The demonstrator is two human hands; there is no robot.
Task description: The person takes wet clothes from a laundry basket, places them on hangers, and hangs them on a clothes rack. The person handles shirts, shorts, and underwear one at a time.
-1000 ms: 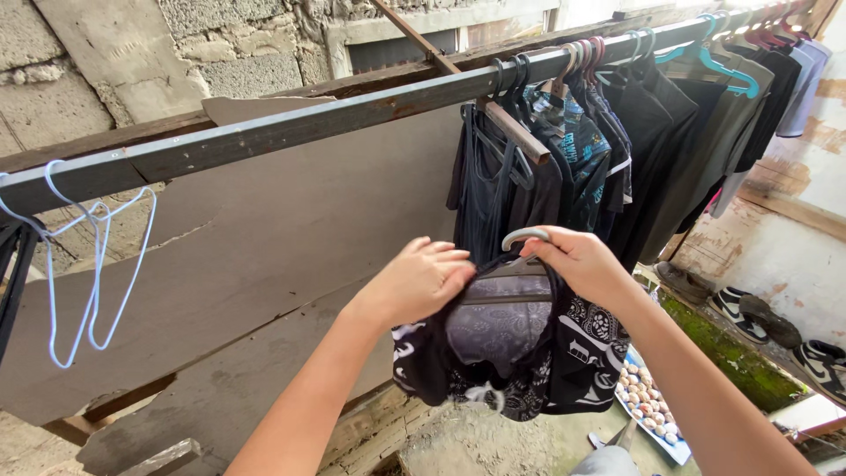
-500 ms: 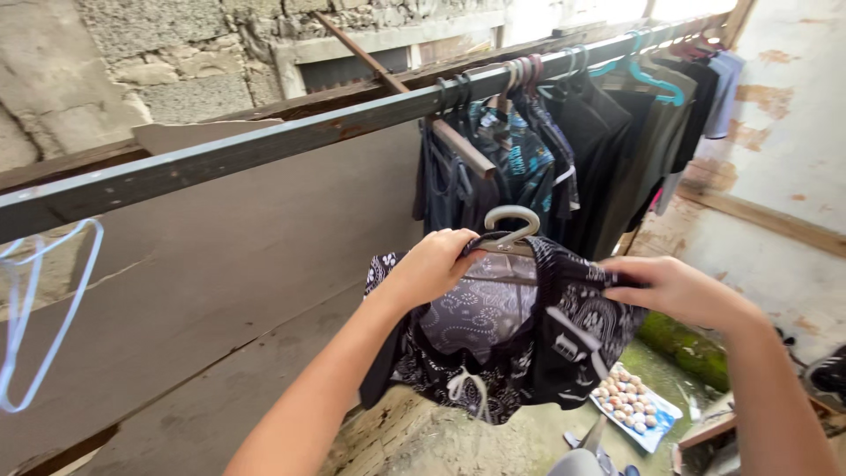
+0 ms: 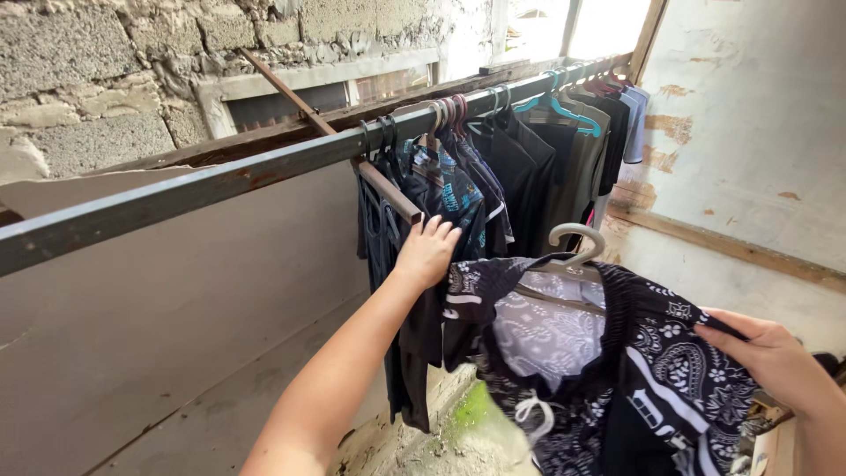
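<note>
A pair of black shorts (image 3: 634, 370) with a white paisley print hangs on a grey plastic hanger (image 3: 575, 242) in front of me. My right hand (image 3: 771, 357) grips the right edge of the shorts' waistband. My left hand (image 3: 427, 251) is off the shorts and reaches out to the dark clothes (image 3: 449, 203) hanging on the rail, its fingers resting on the nearest dark garment. The grey metal rail (image 3: 264, 172) runs from lower left to upper right.
Several dark garments on hangers (image 3: 564, 110) crowd the rail's right half. A rough block wall (image 3: 97, 79) stands behind, a grey board (image 3: 176, 308) below the rail, a white wall (image 3: 758, 115) at right. Rubble and a green patch (image 3: 471, 419) lie below.
My left hand let go of the shorts and moved up to the hung clothes. My right hand slid to the waistband's right edge. My view swung right along the rail.
</note>
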